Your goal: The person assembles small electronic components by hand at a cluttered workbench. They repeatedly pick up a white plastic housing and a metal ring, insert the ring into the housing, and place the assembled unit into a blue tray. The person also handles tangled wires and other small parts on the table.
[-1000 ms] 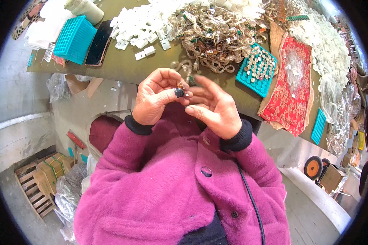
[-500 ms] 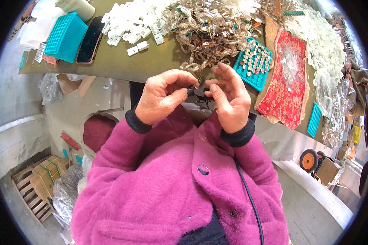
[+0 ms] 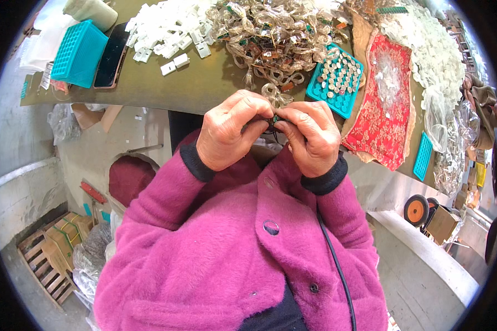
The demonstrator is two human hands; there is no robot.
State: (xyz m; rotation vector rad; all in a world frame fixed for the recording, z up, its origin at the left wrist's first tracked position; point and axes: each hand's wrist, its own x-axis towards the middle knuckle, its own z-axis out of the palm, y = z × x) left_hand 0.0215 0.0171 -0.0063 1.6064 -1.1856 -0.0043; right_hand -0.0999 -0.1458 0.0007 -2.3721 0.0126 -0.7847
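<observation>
My left hand (image 3: 233, 131) and my right hand (image 3: 312, 134) meet fingertip to fingertip just off the table's front edge. Both pinch a small green part (image 3: 275, 118), mostly hidden by the fingers. A looped bundle of clear wire (image 3: 276, 95) lies right behind the fingertips and seems to run to that part. Farther back rises a tangled heap of similar clear wire bundles (image 3: 270, 33), with small green and brown bits among them. Right of the hands, a teal tray (image 3: 343, 108) holds several small round silvery pieces.
White plastic casings (image 3: 168, 30) are heaped at the back left, beside a phone (image 3: 111, 58) and stacked teal trays (image 3: 78, 55). A red patterned cloth (image 3: 389, 132) bears small clear pieces on the right. Another teal tray (image 3: 423, 156) lies at the table's right edge, near a pile of translucent parts (image 3: 433, 55).
My hands have come together, the right fingers closing from a looser, spread pose. A looped wire bundle now shows behind the fingertips. The view has shifted slightly.
</observation>
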